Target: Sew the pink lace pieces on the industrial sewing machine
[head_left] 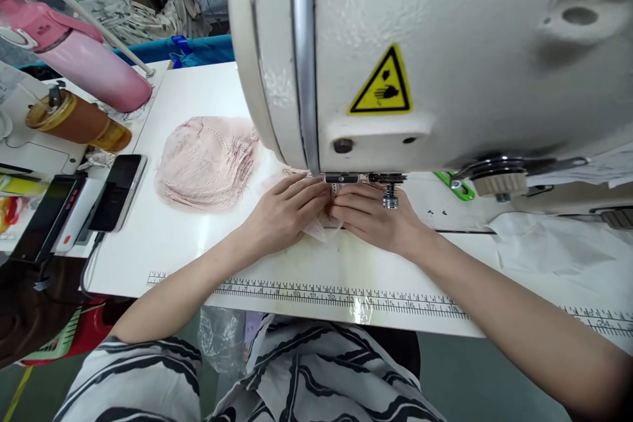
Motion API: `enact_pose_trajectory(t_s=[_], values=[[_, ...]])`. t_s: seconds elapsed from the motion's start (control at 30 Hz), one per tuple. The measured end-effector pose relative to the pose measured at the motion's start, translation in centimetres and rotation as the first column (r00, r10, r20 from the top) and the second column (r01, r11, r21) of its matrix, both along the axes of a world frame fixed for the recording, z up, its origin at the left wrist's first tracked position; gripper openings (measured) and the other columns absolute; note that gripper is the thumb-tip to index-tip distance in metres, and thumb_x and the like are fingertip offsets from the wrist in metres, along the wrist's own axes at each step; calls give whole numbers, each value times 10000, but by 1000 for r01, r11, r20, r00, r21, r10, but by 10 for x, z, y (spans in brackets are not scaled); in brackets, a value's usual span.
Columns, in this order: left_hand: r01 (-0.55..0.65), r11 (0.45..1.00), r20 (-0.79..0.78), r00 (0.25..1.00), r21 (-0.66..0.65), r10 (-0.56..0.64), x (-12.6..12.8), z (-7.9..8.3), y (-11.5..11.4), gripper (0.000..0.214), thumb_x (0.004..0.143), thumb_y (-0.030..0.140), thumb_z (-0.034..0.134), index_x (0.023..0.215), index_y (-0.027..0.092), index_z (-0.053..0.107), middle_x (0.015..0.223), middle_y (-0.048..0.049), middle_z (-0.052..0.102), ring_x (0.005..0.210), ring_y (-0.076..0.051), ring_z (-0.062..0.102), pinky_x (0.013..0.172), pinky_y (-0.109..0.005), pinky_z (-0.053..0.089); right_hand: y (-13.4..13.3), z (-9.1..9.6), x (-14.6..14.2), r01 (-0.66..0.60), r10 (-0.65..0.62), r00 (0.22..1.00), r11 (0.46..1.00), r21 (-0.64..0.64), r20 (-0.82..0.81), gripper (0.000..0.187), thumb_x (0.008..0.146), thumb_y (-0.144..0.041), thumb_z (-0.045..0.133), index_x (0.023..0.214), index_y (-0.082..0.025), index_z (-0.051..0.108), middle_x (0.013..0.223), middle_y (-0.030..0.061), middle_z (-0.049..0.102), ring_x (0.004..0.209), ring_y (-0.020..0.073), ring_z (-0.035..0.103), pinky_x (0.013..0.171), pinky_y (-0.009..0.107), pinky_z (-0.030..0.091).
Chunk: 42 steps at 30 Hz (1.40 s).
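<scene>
Both hands meet on the bed of the sewing machine (pixel 277 79), close to its presser foot and needle area. My left hand (pixel 287 214) has its fingers closed together on a small piece of sheer pale fabric (pixel 320 229). From the other side, my right hand (pixel 378 216) holds the same fabric with its fingers bent inward. A loose corner of the cloth shows below the fingertips. My thumbs and most of the piece are hidden. Left of the machine head, a pile of pink lace pieces (pixel 205 161) lies on the white table (pixel 188 257).
A ruler strip (pixel 316 293) runs along the front edge. Left stand a pink bottle (pixel 93 59), a drink cup (pixel 79 122) and a phone (pixel 119 191). Green thread snips (pixel 459 190) lie behind my right forearm; white cloth (pixel 548 244) lies at right.
</scene>
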<state>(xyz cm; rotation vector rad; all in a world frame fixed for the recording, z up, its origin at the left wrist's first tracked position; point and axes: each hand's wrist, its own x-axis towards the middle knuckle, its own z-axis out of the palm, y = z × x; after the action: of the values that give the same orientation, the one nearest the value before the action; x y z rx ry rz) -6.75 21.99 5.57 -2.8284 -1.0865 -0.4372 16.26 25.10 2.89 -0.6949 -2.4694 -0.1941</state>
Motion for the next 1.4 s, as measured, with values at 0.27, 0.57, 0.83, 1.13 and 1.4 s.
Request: enact_pose_trajectory(t_s=[0.27,0.57,0.83,1.13,1.4], values=[[-75,995,-21,997,-72,74,3,-17,-5,478,941,75,465,1412,72,550,1431,-190,588,1363,-297,552,1105,-480,528,0,-4,0,-58,56,998,993,101,14,271,931,-38,527,904,-244,701,870,-79,730,695,85,590,666,280,446],[-30,995,-3,1000,-99,29,-8,-16,2,511,919,86,500,1423,142,567,1440,-151,590,1369,-292,547,1115,-478,525,3,-18,-5,-207,195,978,948,-242,-74,236,949,-78,564,990,-261,707,973,-8,737,979,157,645,760,272,484],[29,997,-42,999,-65,-32,-15,-10,9,617,786,33,555,1398,108,579,1453,-153,577,1353,-289,564,1132,-441,503,-3,-15,-11,-124,134,991,959,-255,19,305,1020,-164,445,1059,-288,721,946,0,733,929,159,640,738,285,525],[11,993,-62,998,-120,-19,-19,-6,14,669,772,35,551,1428,165,559,1436,-106,605,1356,-271,561,1142,-440,480,-4,-13,-16,-141,142,989,989,-46,26,279,998,-80,467,1008,-196,721,926,20,730,995,151,638,739,271,514],[-4,997,-74,997,-81,-2,-18,-6,15,640,781,53,570,1417,125,563,1431,-136,605,1300,-299,602,1102,-460,506,0,-18,-17,-130,130,991,986,-103,-5,260,997,-76,482,1009,-208,707,934,20,728,955,149,627,740,263,511]])
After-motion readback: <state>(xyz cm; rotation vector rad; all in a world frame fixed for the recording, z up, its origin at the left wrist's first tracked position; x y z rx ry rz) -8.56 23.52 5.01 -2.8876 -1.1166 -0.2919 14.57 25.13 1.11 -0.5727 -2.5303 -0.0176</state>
